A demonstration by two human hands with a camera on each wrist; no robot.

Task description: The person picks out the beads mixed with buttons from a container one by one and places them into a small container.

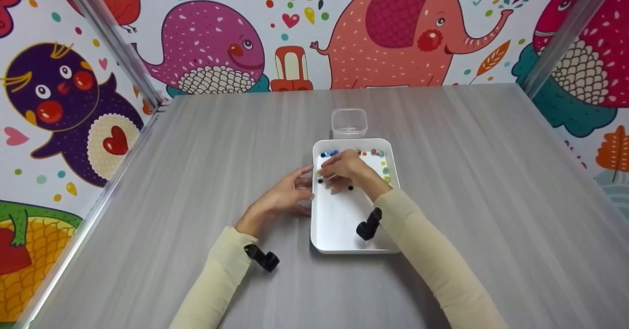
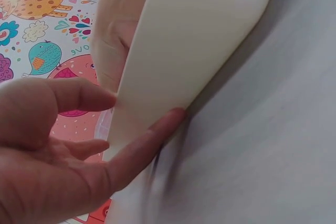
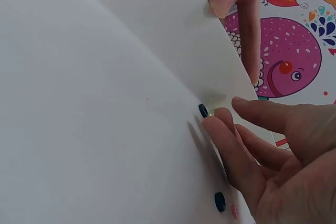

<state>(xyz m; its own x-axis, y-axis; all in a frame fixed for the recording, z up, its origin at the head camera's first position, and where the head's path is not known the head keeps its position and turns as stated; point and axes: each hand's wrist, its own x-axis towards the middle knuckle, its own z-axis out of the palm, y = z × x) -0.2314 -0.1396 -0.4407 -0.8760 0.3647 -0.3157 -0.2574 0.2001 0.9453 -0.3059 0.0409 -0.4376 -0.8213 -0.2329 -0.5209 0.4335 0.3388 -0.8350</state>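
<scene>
My left hand (image 1: 286, 194) lies along the left wall of a white tray (image 1: 339, 226), its fingertips touching the outside, as the left wrist view also shows. Inside the tray, my right hand (image 1: 346, 168) bends its fingers toward the left wall. A small yellow-green bead (image 3: 211, 113) sits right at those fingertips; whether they pinch it or only touch it is unclear. Beside it is a dark bead (image 1: 320, 181). Another dark bead (image 1: 350, 188) lies on the tray floor near the hand. Blue beads (image 1: 329, 153) line the far left corner, partly hidden by the hand.
Behind the tray stands a clear plastic container (image 1: 349, 123). Red and orange beads (image 1: 373, 152) lie along the tray's far wall, with green ones (image 1: 386, 171) along its right wall. The grey table (image 1: 236, 137) meets printed panels at the back and sides.
</scene>
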